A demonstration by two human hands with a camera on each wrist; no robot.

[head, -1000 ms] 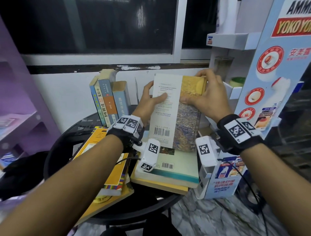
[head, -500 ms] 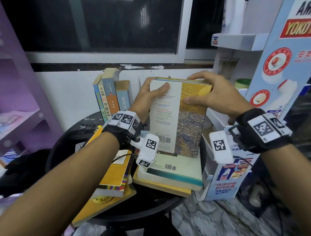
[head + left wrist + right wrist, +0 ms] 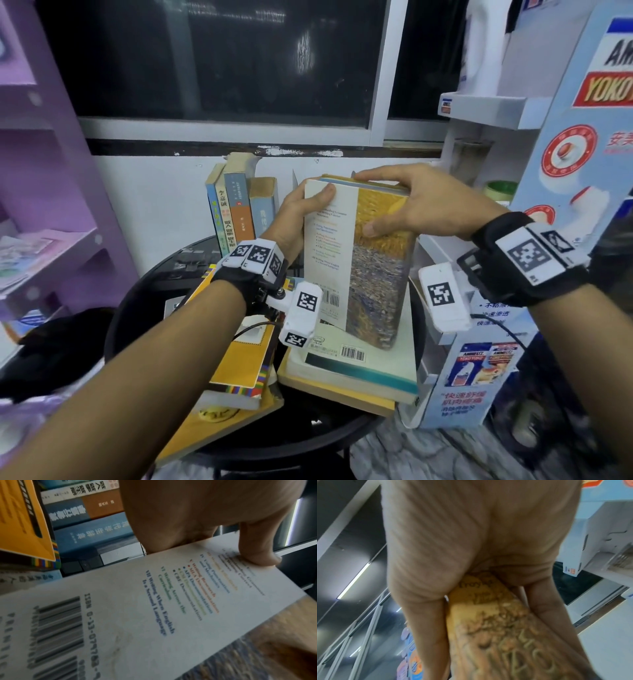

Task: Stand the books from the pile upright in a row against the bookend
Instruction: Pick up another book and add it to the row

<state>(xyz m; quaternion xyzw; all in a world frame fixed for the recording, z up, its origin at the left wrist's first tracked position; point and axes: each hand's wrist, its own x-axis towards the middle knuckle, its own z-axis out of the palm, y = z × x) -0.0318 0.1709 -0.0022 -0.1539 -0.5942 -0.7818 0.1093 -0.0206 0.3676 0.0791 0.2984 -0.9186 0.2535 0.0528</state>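
Observation:
Both hands hold a thick book (image 3: 363, 260) with a white and yellow painted back cover, nearly upright, its lower edge over the flat pile (image 3: 356, 370). My left hand (image 3: 301, 212) grips its left edge, thumb on the cover (image 3: 154, 615). My right hand (image 3: 411, 205) grips the top right corner, fingers over the top edge, thumb on the cover (image 3: 496, 628). A row of upright books (image 3: 239, 212) stands at the back left against the wall; the same spines (image 3: 89, 520) show in the left wrist view. No bookend is visible.
A second pile with a yellow book (image 3: 239, 363) lies at the left of the round black table (image 3: 137, 308). A blue and white cardboard display stand (image 3: 479, 377) crowds the right side. Purple shelves (image 3: 51, 205) stand at the left.
The book has been tilted from leaning back to nearly upright and lifted a little. My right hand moved up over its top edge.

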